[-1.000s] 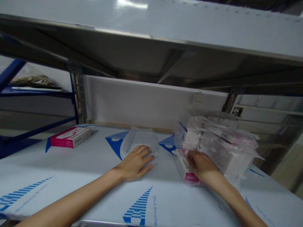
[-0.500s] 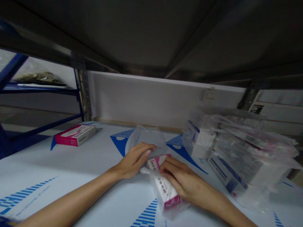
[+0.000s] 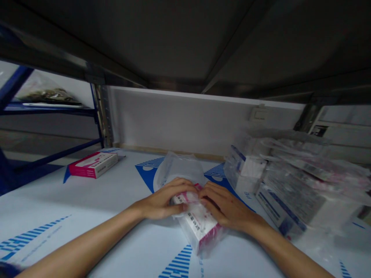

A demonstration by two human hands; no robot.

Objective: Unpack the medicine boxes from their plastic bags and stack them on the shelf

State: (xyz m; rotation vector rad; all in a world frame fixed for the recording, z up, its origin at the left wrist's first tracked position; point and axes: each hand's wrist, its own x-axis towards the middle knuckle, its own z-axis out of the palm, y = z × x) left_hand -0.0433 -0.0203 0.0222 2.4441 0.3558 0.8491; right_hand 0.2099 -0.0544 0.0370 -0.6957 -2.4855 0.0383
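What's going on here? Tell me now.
A person's left hand and right hand are both holding a pink-and-white box in a clear plastic bag on a film-covered shelf. A stack of plastic-wrapped boxes sits to the right, and a pink box lies farther left.

Soft, dim light leaves the overhead shelf dark, edges bowed by distortion.

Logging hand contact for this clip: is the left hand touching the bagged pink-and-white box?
Touching. The head view shows the left hand with its fingers lying over the near end of the bagged pink-and-white box, no gap between them.
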